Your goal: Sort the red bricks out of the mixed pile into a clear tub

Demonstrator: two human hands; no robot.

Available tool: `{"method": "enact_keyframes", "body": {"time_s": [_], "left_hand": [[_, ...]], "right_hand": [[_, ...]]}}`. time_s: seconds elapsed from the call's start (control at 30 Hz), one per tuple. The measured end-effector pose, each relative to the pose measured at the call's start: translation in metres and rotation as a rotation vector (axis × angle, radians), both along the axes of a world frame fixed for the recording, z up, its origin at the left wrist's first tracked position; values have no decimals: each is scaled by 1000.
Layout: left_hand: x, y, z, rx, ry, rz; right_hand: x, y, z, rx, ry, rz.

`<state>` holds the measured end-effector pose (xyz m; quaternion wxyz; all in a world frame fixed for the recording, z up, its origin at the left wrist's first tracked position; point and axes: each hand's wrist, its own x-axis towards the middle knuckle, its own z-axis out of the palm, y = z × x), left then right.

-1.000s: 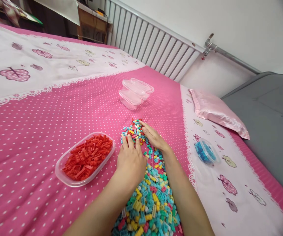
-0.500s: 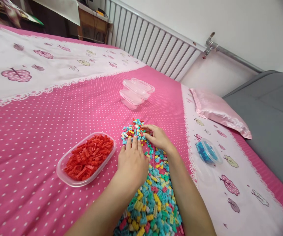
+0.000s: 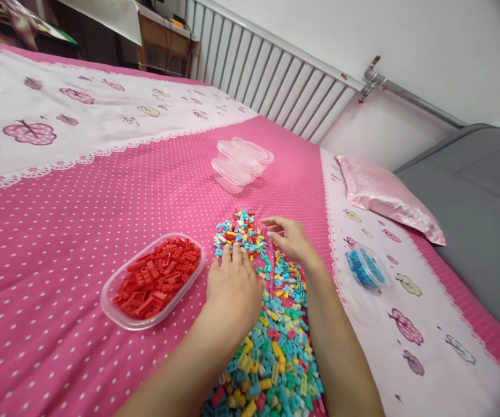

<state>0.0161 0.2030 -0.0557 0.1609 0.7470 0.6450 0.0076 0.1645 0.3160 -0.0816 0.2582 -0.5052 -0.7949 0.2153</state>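
Many small toy building bricks [image 3: 271, 347] in blue, yellow, green, red and white lie in a long pile on the pink bedspread. A smaller mixed heap of bricks [image 3: 241, 229] forms its far end. My left hand [image 3: 234, 289] lies palm down at the near edge of that heap, fingers stretched out over the bricks; what is under the palm is hidden. Just right of the heap is my right hand [image 3: 291, 238], its fingers apart and curved, with nothing visible in them. Left of my hands stands a clear plastic tub [image 3: 109, 301] filled with red bricks [image 3: 154, 278].
Clear empty tubs [image 3: 241, 164] stand beyond the heap. On the right, a clear tub [image 3: 384, 269] with blue bricks sits on the white part of the bedspread. A pink pillow [image 3: 386, 197] lies against the grey headboard [image 3: 471, 191]. A white radiator [image 3: 267, 63] runs along the wall.
My right hand has moved right, away from the small heap, uncovering bricks on its right side. My left hand has stayed almost in place.
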Motion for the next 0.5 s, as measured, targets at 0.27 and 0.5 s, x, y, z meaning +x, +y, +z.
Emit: {"method": "enact_keyframes", "body": {"time_s": [0.27,0.5], "left_hand": [[-1,0,1,10,21,1],[0,0,1,-2,52,-10]], "right_hand": [[-5,-4,4,-49,-16,21],[-13,-5,-2,-40,-59,157]]}}
